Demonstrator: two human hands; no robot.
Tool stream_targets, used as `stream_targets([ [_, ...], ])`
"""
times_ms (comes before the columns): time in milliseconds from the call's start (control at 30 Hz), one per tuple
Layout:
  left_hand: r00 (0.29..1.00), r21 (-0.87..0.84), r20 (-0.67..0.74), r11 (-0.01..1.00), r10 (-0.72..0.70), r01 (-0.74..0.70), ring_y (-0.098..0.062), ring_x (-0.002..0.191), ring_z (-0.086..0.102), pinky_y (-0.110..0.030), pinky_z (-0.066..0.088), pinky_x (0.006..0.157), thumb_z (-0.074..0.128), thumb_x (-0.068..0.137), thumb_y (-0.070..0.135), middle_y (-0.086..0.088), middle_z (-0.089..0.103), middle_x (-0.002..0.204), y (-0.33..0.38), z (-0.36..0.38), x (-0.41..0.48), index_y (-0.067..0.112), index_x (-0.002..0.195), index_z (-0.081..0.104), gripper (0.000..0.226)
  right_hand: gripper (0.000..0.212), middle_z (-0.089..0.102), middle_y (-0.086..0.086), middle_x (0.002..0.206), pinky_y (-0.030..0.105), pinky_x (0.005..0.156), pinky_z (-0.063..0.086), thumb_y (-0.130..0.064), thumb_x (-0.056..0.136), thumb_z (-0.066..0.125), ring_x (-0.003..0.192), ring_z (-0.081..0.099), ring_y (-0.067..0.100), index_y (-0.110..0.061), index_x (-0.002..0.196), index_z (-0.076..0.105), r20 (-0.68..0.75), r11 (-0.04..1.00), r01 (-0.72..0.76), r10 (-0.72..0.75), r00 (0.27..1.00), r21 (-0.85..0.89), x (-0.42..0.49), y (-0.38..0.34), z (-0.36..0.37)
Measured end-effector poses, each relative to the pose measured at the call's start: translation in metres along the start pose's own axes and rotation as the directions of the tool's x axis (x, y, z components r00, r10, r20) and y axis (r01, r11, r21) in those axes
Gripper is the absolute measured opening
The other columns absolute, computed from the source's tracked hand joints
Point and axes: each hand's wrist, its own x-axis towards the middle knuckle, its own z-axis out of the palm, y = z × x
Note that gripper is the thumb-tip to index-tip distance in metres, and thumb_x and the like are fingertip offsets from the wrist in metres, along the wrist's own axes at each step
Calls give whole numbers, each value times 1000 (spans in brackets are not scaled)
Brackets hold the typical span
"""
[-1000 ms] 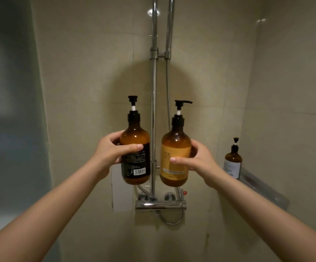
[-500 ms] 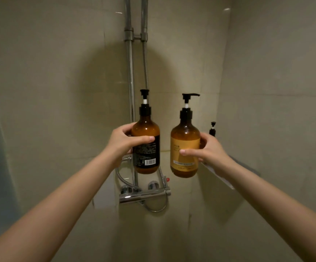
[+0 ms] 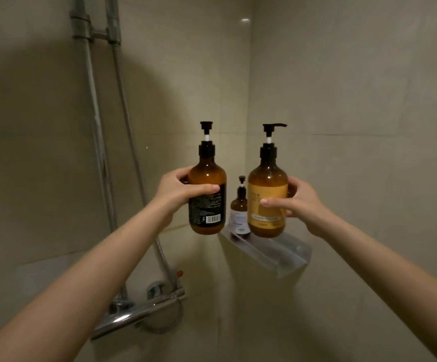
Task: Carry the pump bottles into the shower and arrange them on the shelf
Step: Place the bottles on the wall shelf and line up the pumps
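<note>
Two bare forearms, no sleeves, left hand [image 3: 179, 190], right hand [image 3: 299, 202], short plain fingernails

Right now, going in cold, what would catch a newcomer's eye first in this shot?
Two amber pump bottles held up side by side at centre: the left hand grips the black-label bottle, the right hand the yellow-label bottle. Between and behind them a smaller bottle stands on the clear shelf on the right wall. At lower left, the chrome shower tap glints below its hose.

Both arms reach out straight. The left hand [image 3: 176, 190] is wrapped around a bottle [image 3: 207, 197]. The right hand [image 3: 299, 202] grips another bottle [image 3: 267, 202].
</note>
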Motion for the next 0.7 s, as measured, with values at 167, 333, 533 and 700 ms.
stream_targets([
  [167,997,-24,71,999,22,-21,1,89,56,-20,45,67,86,51,35,18,62,95,-7,42,48,33,107,59,62,58,63,-6,104,34,73,54,-20,65,82,102,59,22,-25,115,53,-120,998,-39,33,992,-48,15,16,-33],
  [333,992,-22,122,999,34,-31,-4,90,58,-20,45,70,87,44,39,19,61,95,-25,83,76,29,117,60,78,67,63,7,119,36,77,54,-17,66,83,107,60,26,-16,125,53,-194,992,-80,61,979,-95,16,33,-55],
  [533,984,17,179,1000,4,-7,-6,88,58,-17,43,62,88,43,39,15,63,97,-62,123,94,21,123,58,87,60,63,-3,105,24,64,50,-18,64,84,97,61,19,-23,116,54,-278,987,-131,99,956,-98,13,61,-62],
  [700,976,18,208,998,-60,57,13,70,48,-10,38,55,89,49,31,27,54,76,-89,141,112,34,88,60,49,63,62,-9,101,21,65,51,-21,60,86,91,61,11,-28,113,52,-335,976,-185,136,932,-119,16,84,-54],
])
